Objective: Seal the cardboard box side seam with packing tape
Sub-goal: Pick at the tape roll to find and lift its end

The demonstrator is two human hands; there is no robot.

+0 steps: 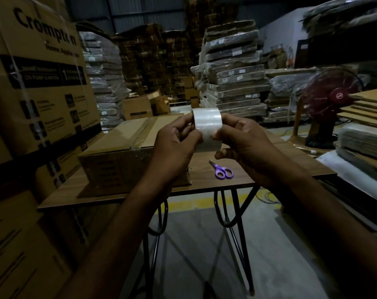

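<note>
Cardboard box (118, 147): closed, lying on the left half of the table (280, 167), its near side close to the front edge, with clear tape along its top seam. My left hand (174, 152) and right hand (248, 145) are raised over the box's right end and together grip the packing tape roll (207, 124). My left fingers curl round the roll's left rim, my right fingers round its right rim, and both thumbs press on its outer face. Purple-handled scissors (223, 171) lie near the table's front edge, just right of the box, below my right hand.
</note>
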